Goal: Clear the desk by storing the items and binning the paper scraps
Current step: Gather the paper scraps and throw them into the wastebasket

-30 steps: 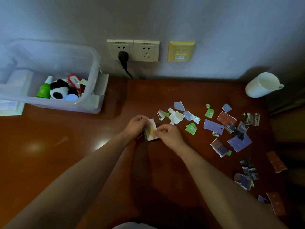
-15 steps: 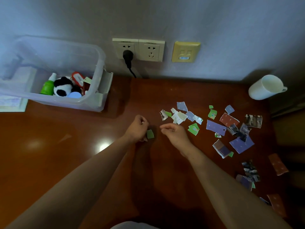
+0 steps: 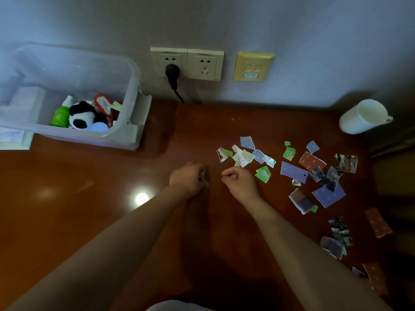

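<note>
My left hand (image 3: 189,178) rests on the brown desk (image 3: 89,209) at the centre, fingers closed around gathered paper scraps, of which only a sliver shows at the fingertips. My right hand (image 3: 239,181) sits just to its right, fingers curled with thumb and forefinger pinched, nothing visible in it. Several torn paper scraps (image 3: 294,170) in purple, green, white and red lie scattered to the right of my hands. A clear storage box (image 3: 125,133) at the back left holds a panda plush (image 3: 82,116), a green bottle (image 3: 60,114) and other small items.
A white mug (image 3: 361,117) stands at the back right corner by the wall. Wall sockets with a black plug (image 3: 171,71) sit above the desk's back edge. A paper sheet (image 3: 13,140) lies under the box at the far left. More scraps (image 3: 377,222) trail toward the right edge.
A second ago both hands held a pale scrap between them. My left hand has closed over the scraps, hiding them, and my right hand has let go and moved slightly right.
</note>
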